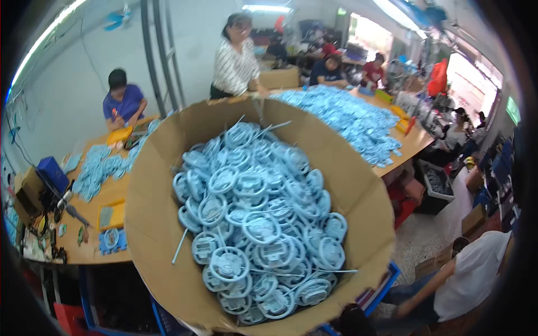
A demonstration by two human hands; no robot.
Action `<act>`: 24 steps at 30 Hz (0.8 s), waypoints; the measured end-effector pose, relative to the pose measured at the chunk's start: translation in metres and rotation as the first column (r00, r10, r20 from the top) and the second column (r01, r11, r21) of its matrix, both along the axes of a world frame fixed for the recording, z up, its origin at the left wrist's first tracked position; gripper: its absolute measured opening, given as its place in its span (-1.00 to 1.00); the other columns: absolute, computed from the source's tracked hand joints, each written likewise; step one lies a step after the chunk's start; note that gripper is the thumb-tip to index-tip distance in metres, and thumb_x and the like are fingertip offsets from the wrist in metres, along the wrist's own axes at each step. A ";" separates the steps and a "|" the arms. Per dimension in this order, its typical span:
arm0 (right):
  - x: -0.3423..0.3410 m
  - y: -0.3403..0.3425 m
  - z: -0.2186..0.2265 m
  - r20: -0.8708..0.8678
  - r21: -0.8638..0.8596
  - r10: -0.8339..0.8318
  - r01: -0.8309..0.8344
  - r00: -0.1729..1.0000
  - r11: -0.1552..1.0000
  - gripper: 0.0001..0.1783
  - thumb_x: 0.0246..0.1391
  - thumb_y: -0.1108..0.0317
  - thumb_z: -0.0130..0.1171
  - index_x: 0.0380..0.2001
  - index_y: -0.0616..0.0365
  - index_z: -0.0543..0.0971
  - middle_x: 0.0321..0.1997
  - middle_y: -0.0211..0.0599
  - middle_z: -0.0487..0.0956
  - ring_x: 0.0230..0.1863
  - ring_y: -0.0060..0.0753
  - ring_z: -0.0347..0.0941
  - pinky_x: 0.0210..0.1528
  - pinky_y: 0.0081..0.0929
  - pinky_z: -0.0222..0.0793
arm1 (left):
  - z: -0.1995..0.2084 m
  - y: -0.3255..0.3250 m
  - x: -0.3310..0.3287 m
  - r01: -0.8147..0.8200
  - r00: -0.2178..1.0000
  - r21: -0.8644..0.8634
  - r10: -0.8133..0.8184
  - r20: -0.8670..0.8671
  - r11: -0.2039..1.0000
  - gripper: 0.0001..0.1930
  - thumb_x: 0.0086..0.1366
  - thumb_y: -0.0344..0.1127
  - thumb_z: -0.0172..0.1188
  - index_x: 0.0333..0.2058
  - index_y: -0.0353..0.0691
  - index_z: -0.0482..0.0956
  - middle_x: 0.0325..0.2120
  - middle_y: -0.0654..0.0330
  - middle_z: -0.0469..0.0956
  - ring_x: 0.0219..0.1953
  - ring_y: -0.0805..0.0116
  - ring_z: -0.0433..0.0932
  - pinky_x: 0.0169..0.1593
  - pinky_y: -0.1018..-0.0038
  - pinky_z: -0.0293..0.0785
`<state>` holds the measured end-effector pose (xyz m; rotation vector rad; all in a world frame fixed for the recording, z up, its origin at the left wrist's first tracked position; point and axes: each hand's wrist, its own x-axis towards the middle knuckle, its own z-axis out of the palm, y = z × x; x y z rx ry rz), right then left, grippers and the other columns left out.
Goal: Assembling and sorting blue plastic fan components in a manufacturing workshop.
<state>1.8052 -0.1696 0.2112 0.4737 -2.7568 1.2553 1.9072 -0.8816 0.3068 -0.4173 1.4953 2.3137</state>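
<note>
Neither of my hands shows in the head view. A large open cardboard box [162,224] fills the middle of the view, its flaps or walls spread wide. Inside it lies a heap of light-blue round plastic pieces [261,228], ring-shaped with smaller details in their centres. Thin pale strips stick out from several of them. At the box's far edge stands a person in a patterned white top [235,64], one hand close to the rim; whether it touches the cardboard I cannot tell.
A wide pile of light-blue pieces [347,120] covers the table [417,143] behind the box. On the left table are more blue pieces [98,168], a yellow tray [112,214] and a seated person [124,101]. At right, a person in white [476,274] and a black crate [434,187].
</note>
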 end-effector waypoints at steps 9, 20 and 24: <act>-0.069 -0.051 0.137 -0.319 -0.070 0.255 -0.291 0.913 0.954 -0.37 0.23 -0.05 -0.06 0.23 0.09 0.21 0.13 -0.23 0.40 0.14 -0.21 0.34 0.08 -0.17 0.28 | 0.070 0.071 0.107 -0.090 0.985 0.164 0.111 -0.129 0.982 -0.07 0.16 0.33 0.03 0.20 -0.45 0.13 0.14 -0.18 0.27 0.17 0.02 0.30 0.20 0.32 0.24; -0.217 -0.430 0.340 -0.484 0.044 0.770 -0.867 0.416 0.497 -0.36 0.23 -0.05 -0.07 0.24 0.08 0.19 0.16 -0.24 0.37 0.16 -0.22 0.30 0.10 -0.15 0.25 | 0.072 0.114 0.135 -0.557 0.589 -0.038 0.362 -0.723 0.830 -0.02 0.14 0.28 0.11 0.24 -0.46 0.03 0.20 -0.19 0.17 0.24 -0.03 0.18 0.27 0.26 0.11; -0.237 -0.465 0.372 -0.510 0.043 0.785 -0.901 0.352 0.432 -0.36 0.23 -0.06 -0.07 0.24 0.08 0.19 0.17 -0.24 0.36 0.17 -0.22 0.29 0.10 -0.15 0.24 | 0.072 0.110 0.118 -0.709 0.404 -0.411 -0.148 -0.903 0.573 -0.01 0.13 0.23 0.17 0.24 -0.48 -0.01 0.23 -0.19 0.12 0.28 -0.07 0.11 0.31 0.22 0.02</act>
